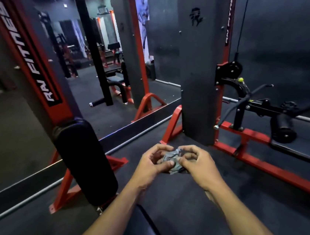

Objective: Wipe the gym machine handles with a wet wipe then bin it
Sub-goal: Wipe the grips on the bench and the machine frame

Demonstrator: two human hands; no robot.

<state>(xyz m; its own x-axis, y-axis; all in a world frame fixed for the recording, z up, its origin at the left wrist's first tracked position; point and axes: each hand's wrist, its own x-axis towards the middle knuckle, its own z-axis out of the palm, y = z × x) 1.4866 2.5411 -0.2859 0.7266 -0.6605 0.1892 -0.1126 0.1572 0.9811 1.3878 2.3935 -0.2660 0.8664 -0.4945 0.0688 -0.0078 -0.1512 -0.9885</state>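
A crumpled grey wet wipe [172,159] sits between both hands in front of me, above the dark floor. My left hand [154,160] grips its left side with curled fingers and the thumb on top. My right hand [196,161] pinches its right side, fingers curled over it. Part of the wipe is hidden by the fingers. A black machine handle bar [257,92] sticks out from the red and black machine at the right, well away from both hands. No bin is in view.
A black padded roller [85,159] on a red frame stands close at my left. A grey weight-stack column [202,64] rises straight ahead. A mirror wall [99,53] runs along the left. A black padded seat [148,232] lies under my forearms.
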